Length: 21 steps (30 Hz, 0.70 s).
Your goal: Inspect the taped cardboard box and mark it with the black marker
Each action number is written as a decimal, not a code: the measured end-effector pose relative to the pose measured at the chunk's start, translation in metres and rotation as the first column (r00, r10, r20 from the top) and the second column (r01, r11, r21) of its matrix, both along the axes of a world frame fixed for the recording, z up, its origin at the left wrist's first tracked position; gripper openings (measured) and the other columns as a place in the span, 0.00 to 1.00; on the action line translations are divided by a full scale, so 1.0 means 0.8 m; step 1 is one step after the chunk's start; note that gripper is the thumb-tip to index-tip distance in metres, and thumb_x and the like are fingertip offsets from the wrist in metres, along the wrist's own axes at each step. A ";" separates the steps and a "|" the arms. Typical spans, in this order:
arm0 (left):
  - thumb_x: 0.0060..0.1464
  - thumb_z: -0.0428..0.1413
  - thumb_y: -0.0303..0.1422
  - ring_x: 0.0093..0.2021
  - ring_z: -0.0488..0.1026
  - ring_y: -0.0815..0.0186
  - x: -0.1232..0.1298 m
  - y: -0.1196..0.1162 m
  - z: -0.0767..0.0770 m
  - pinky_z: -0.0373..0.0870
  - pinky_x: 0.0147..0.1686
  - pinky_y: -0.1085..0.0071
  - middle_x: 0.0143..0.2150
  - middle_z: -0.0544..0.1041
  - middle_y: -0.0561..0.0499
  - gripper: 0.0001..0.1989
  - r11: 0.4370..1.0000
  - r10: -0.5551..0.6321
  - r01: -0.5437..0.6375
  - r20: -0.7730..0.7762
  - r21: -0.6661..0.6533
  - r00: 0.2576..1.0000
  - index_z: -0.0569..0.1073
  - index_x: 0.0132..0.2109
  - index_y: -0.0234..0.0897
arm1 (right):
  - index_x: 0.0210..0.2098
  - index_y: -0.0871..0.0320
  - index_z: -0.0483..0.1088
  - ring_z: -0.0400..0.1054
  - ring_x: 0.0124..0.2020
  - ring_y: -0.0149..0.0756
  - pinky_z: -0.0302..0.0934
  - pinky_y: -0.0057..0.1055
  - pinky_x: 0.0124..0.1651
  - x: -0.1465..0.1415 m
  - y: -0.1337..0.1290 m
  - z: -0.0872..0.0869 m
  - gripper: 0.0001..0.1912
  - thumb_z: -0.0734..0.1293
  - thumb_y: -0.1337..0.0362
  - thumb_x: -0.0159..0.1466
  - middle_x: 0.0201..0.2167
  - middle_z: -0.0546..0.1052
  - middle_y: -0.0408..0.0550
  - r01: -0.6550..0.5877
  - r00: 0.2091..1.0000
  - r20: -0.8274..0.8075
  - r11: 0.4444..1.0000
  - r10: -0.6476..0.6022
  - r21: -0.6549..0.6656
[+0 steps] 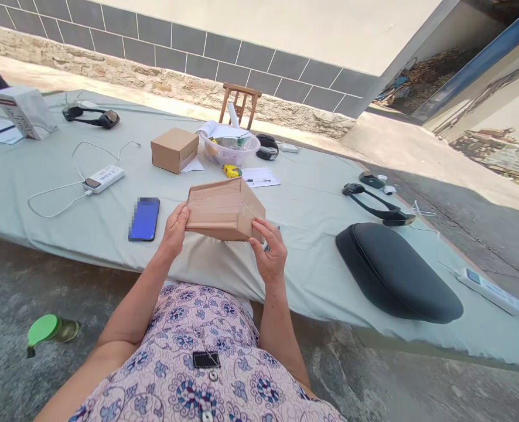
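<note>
Head view: held up above the near edge of the table [44,193], a brown cardboard box [225,210], tilted, corner pointing toward the camera. Left hand [174,230] closed on the box's left end, thumb on top; right hand [269,249] gripping the lower right corner with fingertips only. Just left of the box, lying flat on the cloth, a blue phone [144,218]; farther back a second small box [174,149], a clear bowl [229,147] and a yellow tape measure [232,170]; to the right a black cushion [398,272].

Risk, as a judgement: with such a light fingertip hold on the right, possible slip of the tilted box, then a fall onto the table edge or down to the concrete; possible knock against the phone if swung left
</note>
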State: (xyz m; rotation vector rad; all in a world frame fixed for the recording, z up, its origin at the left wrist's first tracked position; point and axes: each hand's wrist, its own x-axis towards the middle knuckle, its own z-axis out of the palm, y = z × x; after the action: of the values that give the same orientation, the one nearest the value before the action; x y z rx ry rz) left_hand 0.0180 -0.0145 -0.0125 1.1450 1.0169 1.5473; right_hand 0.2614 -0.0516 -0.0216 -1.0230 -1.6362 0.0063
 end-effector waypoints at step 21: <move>0.61 0.47 0.57 0.58 0.71 0.59 -0.001 0.001 -0.006 0.74 0.47 0.66 0.60 0.76 0.50 0.29 0.944 -0.228 0.233 0.048 -0.234 0.973 0.73 0.60 0.47 | 0.43 0.54 0.78 0.73 0.53 0.44 0.67 0.45 0.57 0.024 0.003 -0.007 0.15 0.66 0.51 0.66 0.47 0.80 0.51 0.132 0.898 -0.408 0.985 -0.166 -0.109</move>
State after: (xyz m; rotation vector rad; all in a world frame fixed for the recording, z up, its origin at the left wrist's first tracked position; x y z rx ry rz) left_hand 0.0170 -0.0140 -0.0175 1.0375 0.9874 1.2142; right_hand 0.2804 -0.0493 -0.0276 -1.1183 -1.1731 0.1772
